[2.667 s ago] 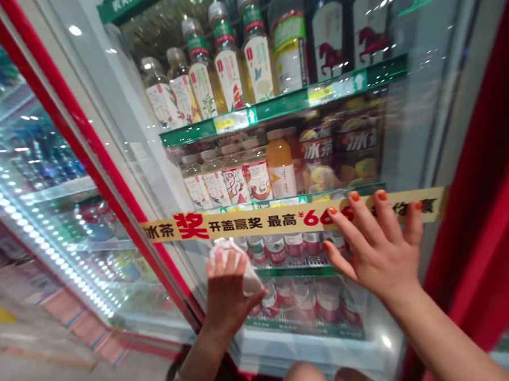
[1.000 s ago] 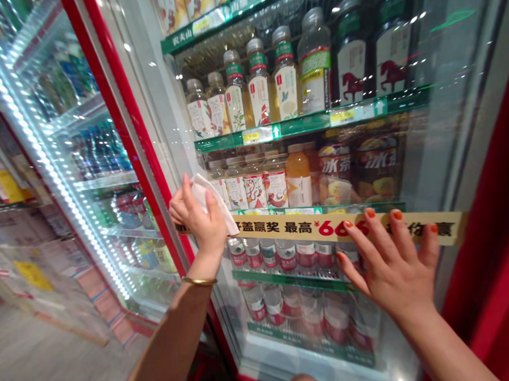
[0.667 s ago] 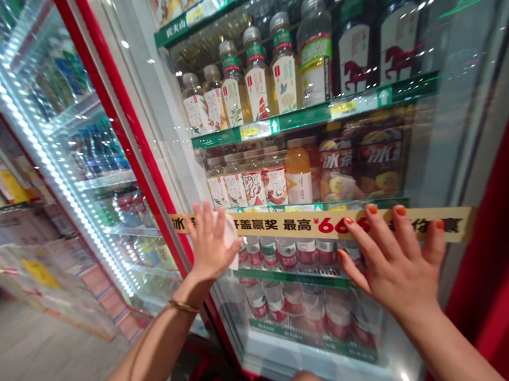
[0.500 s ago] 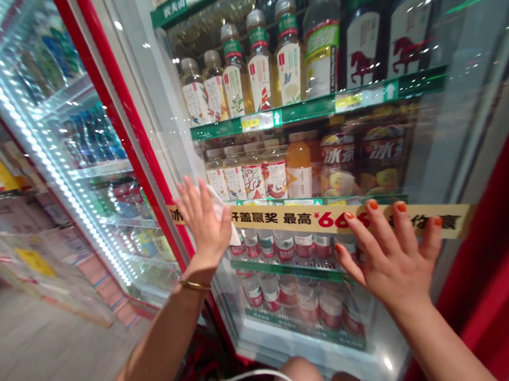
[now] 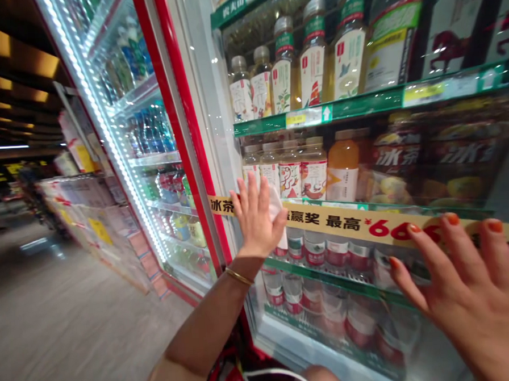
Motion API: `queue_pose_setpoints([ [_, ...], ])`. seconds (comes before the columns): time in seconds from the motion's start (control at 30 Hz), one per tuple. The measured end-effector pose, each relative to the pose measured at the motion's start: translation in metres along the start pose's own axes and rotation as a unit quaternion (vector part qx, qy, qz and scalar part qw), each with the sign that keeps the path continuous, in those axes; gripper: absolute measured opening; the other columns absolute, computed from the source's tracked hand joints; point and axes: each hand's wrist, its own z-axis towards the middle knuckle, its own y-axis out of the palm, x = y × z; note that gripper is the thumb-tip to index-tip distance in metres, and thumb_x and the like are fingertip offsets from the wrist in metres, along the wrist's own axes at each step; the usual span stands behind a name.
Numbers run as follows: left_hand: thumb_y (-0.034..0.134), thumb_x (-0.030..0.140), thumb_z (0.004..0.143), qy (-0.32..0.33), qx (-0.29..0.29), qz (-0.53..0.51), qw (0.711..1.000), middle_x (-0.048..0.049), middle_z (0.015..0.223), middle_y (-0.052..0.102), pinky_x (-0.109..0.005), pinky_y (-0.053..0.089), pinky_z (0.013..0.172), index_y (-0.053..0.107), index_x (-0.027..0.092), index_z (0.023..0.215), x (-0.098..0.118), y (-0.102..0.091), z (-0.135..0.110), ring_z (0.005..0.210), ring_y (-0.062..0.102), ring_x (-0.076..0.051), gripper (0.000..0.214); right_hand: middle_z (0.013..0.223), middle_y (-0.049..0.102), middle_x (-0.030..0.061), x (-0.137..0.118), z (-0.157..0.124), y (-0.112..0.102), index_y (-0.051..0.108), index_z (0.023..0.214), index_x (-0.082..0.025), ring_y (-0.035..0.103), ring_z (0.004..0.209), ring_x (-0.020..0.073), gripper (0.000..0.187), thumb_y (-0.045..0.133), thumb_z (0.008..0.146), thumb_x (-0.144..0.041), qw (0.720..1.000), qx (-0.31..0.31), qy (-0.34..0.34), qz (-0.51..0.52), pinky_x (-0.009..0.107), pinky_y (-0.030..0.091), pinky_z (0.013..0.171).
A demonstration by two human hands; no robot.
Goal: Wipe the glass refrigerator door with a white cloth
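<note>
So the left hand [image 5: 259, 227] is laid out flat, fingers straight with small gaps between them, thumb stuck out to the side, and there's a white cloth [image 5: 275, 203] tucked under it. No fist around the cloth or anything, it's just sandwiched between the palm and the glass door [image 5: 305, 350], poking out between index finger and thumb and a bit below the thumb. That puts the cloth near the door's left edge, right by the red frame [image 5: 191, 120], covering part of the yellow strip [image 5: 324, 222] that runs across the glass. Right hand [image 5: 477, 298] is wide open too, nothing in it, fingers fanned with the tips over the strip, well over toward the door's right edge. Its little finger is mostly cut off, so can't tell much there. Behind the glass it's rows of bottles [image 5: 312, 76] on green-edged shelves [image 5: 348, 111]. Gold bracelet [image 5: 239, 276] on the left wrist, btw.
</note>
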Motion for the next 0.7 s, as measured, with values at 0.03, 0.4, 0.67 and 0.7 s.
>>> queue_pose_setpoints([
  [0.03, 0.050, 0.070, 0.104, 0.045, -0.020, -0.005, 0.999, -0.0094, 0.189, 0.018, -0.070, 0.005, 0.143, 0.025, 0.026, 0.179, 0.006, 0.004, -0.016, 0.178, -0.003, -0.034, 0.090, 0.171, 0.057, -0.0007, -0.002, 0.001, -0.003, 0.047, 0.168, -0.051, 0.052, 0.157, 0.0486, 0.075, 0.071, 0.096, -0.053, 1.000, 0.000, -0.013, -0.015, 0.077, 0.021, 0.138],
  [0.4, 0.032, 0.047, 0.112, -0.150, 0.057, -0.035, 0.986, -0.0108, 0.190, -0.008, -0.071, -0.004, 0.145, 0.000, 0.018, 0.181, 0.005, 0.011, -0.060, 0.176, -0.011, -0.040, 0.082, 0.187, 0.026, 0.0024, 0.006, -0.049, -0.011, 0.037, 0.176, -0.034, 0.021, 0.176, 0.0315, 0.080, 0.065, 0.101, -0.037, 0.988, -0.002, -0.084, -0.127, 0.061, 0.008, 0.144],
  [0.67, 0.061, 0.035, 0.101, 0.062, -0.007, -0.032, 0.998, -0.0236, 0.177, 0.042, -0.082, 0.004, 0.139, 0.037, 0.017, 0.174, 0.041, 0.023, -0.142, 0.177, 0.011, -0.043, 0.079, 0.184, 0.033, 0.0026, 0.006, -0.046, -0.010, 0.033, 0.177, -0.034, 0.022, 0.175, 0.0309, 0.082, 0.063, 0.102, -0.039, 0.984, 0.001, -0.098, -0.148, 0.060, 0.011, 0.144],
  [0.7, 0.059, 0.034, 0.101, 0.020, -0.022, -0.042, 0.999, -0.0280, 0.179, 0.038, -0.087, 0.004, 0.135, 0.034, 0.012, 0.174, 0.026, 0.019, -0.133, 0.176, 0.011, -0.047, 0.080, 0.184, 0.034, 0.0021, 0.006, -0.044, -0.010, 0.032, 0.178, -0.034, 0.022, 0.175, 0.0297, 0.082, 0.063, 0.102, -0.040, 0.984, 0.001, -0.101, -0.150, 0.058, 0.011, 0.145],
])
